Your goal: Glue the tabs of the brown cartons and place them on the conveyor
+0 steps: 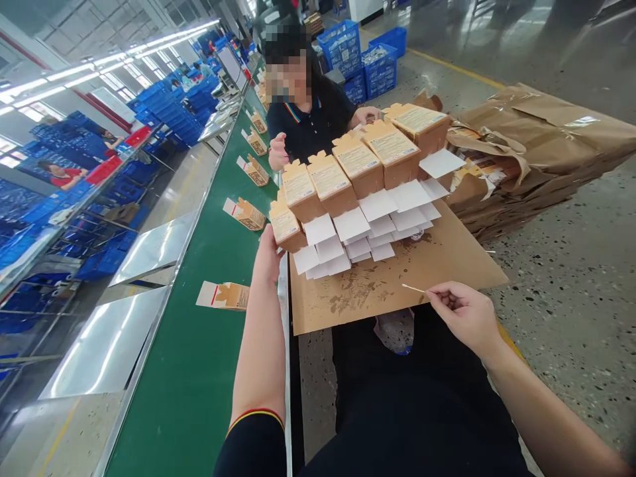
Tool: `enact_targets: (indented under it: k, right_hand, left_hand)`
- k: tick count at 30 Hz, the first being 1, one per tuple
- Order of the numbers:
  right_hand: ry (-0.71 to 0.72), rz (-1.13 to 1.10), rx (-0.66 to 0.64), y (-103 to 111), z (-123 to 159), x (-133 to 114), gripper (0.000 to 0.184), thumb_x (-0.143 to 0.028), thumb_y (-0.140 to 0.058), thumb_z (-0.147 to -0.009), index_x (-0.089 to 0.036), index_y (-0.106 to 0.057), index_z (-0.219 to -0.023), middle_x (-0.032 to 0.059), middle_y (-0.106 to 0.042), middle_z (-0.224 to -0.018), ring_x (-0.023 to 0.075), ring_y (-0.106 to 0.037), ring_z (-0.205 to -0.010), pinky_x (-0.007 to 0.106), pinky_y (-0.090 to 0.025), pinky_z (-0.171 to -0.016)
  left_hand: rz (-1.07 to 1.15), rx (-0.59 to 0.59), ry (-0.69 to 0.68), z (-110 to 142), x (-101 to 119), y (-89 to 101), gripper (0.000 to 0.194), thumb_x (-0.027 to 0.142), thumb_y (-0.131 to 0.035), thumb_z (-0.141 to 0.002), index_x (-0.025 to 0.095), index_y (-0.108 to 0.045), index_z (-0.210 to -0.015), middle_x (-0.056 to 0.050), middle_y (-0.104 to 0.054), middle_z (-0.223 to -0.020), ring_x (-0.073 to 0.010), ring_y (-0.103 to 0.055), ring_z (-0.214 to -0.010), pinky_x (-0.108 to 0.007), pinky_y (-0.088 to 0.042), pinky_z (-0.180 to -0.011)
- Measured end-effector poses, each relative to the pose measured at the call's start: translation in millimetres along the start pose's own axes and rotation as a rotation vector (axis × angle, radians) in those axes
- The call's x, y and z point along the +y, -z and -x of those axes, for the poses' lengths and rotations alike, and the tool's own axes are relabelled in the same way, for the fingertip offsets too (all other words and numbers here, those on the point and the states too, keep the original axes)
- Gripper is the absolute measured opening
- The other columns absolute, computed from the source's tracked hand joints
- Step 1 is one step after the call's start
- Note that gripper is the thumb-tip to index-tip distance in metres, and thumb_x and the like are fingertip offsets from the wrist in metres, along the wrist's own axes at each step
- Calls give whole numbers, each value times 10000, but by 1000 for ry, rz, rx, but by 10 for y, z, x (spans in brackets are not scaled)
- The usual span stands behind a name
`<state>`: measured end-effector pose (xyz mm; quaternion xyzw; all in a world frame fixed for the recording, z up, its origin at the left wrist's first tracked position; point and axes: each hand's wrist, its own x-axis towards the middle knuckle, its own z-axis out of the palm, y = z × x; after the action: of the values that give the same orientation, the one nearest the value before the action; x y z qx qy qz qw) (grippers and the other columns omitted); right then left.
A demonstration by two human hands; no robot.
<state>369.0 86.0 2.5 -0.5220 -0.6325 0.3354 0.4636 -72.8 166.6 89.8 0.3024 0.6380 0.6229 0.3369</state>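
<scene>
My left hand [269, 255] is at the near left end of the stacked boxes, its fingers partly hidden, gripping the lower side of a small brown cardboard box [285, 225]. Between the thumb and fingertips of my right hand [464, 311] is a thin cotton swab [413, 288], its white tip pointing left above the brown board. Several more cardboard boxes [352, 162] stand in rows with their tops unfolded and white flaps [352, 225] sticking out toward me. Dark wet-looking stains mark the cardboard sheet [318, 311] under them.
A green conveyor belt [199, 358] runs along my left, carrying spaced open boxes [233, 295]. Across the stack a co-worker [311, 122] has one hand at the far boxes. A paper-wrapped pile [551, 146] stands to the right, with blue crates [380, 69] behind.
</scene>
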Motion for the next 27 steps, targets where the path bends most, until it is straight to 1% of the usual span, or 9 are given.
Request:
enact_targets:
  k: [3, 6, 8, 11, 15, 18, 22, 25, 27]
  right_hand:
    - [-1, 33, 54, 69, 64, 62, 430, -643, -783, -1035, -258, -832, -849, 71, -784, -761, 209, -705, -593, 353, -627, -581]
    - [-6, 79, 120, 199, 15, 133, 375, -595, -764, -1033, -263, -827, -870, 72, -787, -775, 222, -712, -610, 373, -638, -604]
    - [6, 124, 147, 278, -140, 162, 319, -543, -759, -1020, -261, -822, -884, 78, -789, -789, 243, -726, -649, 401, -658, -650]
    - [16, 237, 134, 326, -554, 175, 215, -431, -730, -979, -254, -799, -879, 80, -790, -803, 261, -740, -709, 429, -666, -735]
    - [38, 422, -1, 240, -1188, 177, 98, -294, -680, -916, -249, -735, -848, 87, -776, -812, 276, -741, -770, 428, -634, -822]
    - [74, 516, -96, 130, -1510, 227, 107, -233, -690, -887, -264, -658, -789, 120, -780, -837, 302, -731, -833, 432, -591, -856]
    - [75, 592, -201, 22, -1720, 358, 201, -225, -719, -889, -290, -601, -740, 146, -777, -838, 299, -672, -803, 439, -548, -832]
    - [76, 611, -251, 3, -1794, 401, 260, -240, -730, -913, -306, -580, -710, 134, -762, -805, 285, -637, -787, 443, -541, -835]
    - [94, 585, -258, 44, -1793, 373, 272, -255, -731, -945, -308, -587, -720, 115, -751, -795, 273, -636, -802, 439, -548, -865]
  left_hand:
    - [-67, -7, 143, -89, 72, -240, 352, 475, -875, -917, 192, -830, -1121, -135, -859, -1181, -339, -821, -1215, -418, -675, -1012]
    - [-28, 29, 122, -26, 111, -251, 241, 326, -844, -898, 173, -836, -1083, -130, -868, -1180, -337, -819, -1257, -434, -677, -1077]
    - [33, 71, 73, 52, 137, -141, 234, 287, -814, -897, 177, -835, -1103, -130, -868, -1258, -335, -787, -1358, -452, -649, -1165]
    - [117, 114, -4, 247, 178, 129, 307, 335, -836, -874, 187, -832, -1143, -137, -845, -1382, -367, -718, -1488, -513, -584, -1279]
    - [296, 8, -122, 741, 122, 480, 504, 366, -911, -787, 240, -836, -1269, -114, -805, -1512, -406, -597, -1639, -576, -498, -1376]
    - [379, -40, -40, 1223, -140, 600, 649, 330, -954, -733, 316, -828, -1369, -79, -765, -1607, -435, -516, -1707, -652, -476, -1390]
    - [395, -36, 195, 1756, -704, 552, 768, 377, -1040, -694, 359, -814, -1427, -73, -751, -1640, -449, -547, -1684, -681, -497, -1370]
    - [362, -64, 271, 1958, -1026, 450, 844, 419, -1103, -667, 340, -798, -1450, -109, -771, -1605, -442, -652, -1589, -656, -565, -1311]
    - [310, -86, 284, 1998, -1123, 395, 913, 426, -1139, -638, 314, -783, -1471, -141, -788, -1568, -435, -707, -1528, -628, -600, -1276]
